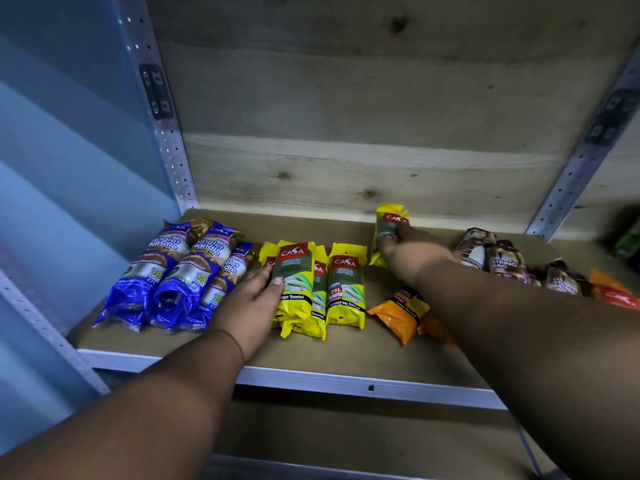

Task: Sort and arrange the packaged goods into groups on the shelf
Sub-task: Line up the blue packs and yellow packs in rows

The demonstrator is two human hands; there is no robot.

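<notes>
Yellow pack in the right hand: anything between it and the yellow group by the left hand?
Head view: only bare shelf lies between the held yellow pack in the right hand and the yellow group by the left hand.

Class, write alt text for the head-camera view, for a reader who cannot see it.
Two bare hands sort packets on a wooden shelf: the right hand lifts a yellow packet at the back, while the left hand rests against the yellow group. Blue packets lie left; orange packets and brown packets lie right.
</notes>
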